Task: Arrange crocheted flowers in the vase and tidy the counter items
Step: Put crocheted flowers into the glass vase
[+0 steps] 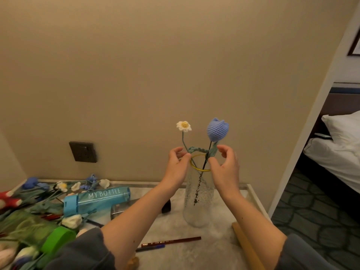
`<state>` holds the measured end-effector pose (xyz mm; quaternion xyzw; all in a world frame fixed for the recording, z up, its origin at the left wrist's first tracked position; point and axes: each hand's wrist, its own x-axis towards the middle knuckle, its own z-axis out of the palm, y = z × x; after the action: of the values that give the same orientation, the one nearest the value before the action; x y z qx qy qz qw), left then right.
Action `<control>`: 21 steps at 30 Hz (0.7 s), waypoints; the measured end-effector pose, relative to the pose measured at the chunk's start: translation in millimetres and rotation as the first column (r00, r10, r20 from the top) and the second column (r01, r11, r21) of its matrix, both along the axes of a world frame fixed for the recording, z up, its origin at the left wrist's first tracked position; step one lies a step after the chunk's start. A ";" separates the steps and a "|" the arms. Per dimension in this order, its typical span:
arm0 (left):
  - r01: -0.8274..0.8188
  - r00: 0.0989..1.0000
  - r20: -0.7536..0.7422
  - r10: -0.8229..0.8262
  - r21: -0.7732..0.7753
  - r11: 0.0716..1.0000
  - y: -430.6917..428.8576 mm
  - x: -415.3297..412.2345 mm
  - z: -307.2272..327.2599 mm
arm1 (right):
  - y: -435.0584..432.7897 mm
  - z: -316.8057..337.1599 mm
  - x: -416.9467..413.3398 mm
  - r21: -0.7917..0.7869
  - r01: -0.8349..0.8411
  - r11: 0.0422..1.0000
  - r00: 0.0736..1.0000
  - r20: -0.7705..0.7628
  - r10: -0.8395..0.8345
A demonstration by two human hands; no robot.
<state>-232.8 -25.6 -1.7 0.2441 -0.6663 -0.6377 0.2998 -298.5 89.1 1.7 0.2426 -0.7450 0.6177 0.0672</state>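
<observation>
The bench (224, 242) has a low pale rim at the back and on the right side, and the wall (155, 65) stands directly behind it. The vase (198, 201) stands on the right half, near the back rim, with bare marble around its foot. In front of it lie a pencil (171, 241) and a pen (151, 248), just beside each other. A wooden stick (245, 244) lies along the right edge. The left half is crowded: a pile of flowers (48, 193), a blue bottle (97, 200) on its side and a green lid (58, 240). Past the right edge there is a wall corner and then a bed (335, 152).

The vase is tall clear glass with a dimpled surface and a gold rim. Two crocheted flowers stand in it. The daisy (183, 126), white with a yellow centre, rises on the left on a thin bent stem. The tulip (217, 129), blue with a dark stem and a green leaf, rises on the right.

Both forearms reach forward over the bench, one on each side of the vase. The left hand (176, 164) is at the left of the rim; its grip is pressed together, with thumb and forefinger pinching the daisy stem. The right hand (227, 164) is at the right of the rim; its grip is spread and curved, the thumb close to the tulip stem and the forefinger above near the leaf. Whether it touches, I cannot tell.
</observation>
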 end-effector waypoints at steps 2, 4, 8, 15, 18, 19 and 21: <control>-0.031 0.999 -0.016 0.031 -0.016 0.999 -2.2 9.8 -2.1 | -0.6 4.2 11.8 -0.075 -0.045 0.996 0.998 -0.041 0.042; -0.060 0.997 -0.048 0.059 -0.018 0.998 -5.6 22.9 -2.2 | -5.6 9.0 26.8 -0.132 -0.116 0.984 0.991 -0.077 0.107; -0.113 0.988 -0.105 0.111 -0.015 0.993 -19.2 56.0 -0.9 | -26.6 11.6 60.6 -0.100 -0.256 0.961 0.956 -0.174 0.236; -0.228 0.972 -0.069 0.224 -0.054 0.972 -72.4 129.3 -6.1 | -88.4 4.1 113.9 -0.025 -0.422 0.906 0.894 -0.179 0.411; -0.294 0.955 -0.050 0.291 -0.061 0.954 -103.0 163.1 -14.3 | -117.6 0.0 137.0 -0.013 -0.496 0.868 0.862 -0.128 0.490; -0.317 0.948 -0.045 0.315 -0.059 0.947 -113.4 174.3 -17.7 | -128.0 -1.5 144.9 -0.005 -0.519 0.855 0.850 -0.111 0.515; -0.358 0.934 -0.031 0.357 -0.055 0.932 -133.0 194.8 -24.4 | -147.8 -4.8 159.6 0.022 -0.557 0.830 0.827 -0.079 0.557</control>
<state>-38.0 -158.6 -26.1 0.3456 -0.6264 -0.5549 0.4246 -139.0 -58.7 -3.2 0.4741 -0.6383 0.6005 -0.0849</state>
